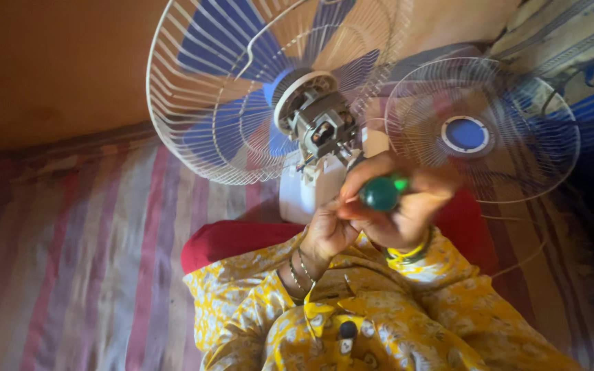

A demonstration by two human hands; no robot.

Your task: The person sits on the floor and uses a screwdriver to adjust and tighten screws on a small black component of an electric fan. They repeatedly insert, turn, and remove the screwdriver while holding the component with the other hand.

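Screwdriver (pixel 380 193), its green handle clenched in the right hand (pixel 407 206) just below the fan's bare motor (pixel 321 124), wanted a straight, steady push, while the left hand (pixel 324 230) grasped its shaft underneath.

The fan motor (pixel 321 124) sits behind the hands, caged blades (pixel 242 89) left, loose grille (pixel 482 130) right

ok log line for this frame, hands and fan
right hand: grips green-handled screwdriver | left hand: beside tool, grip unclear | fan motor: exposed | loose grille: right
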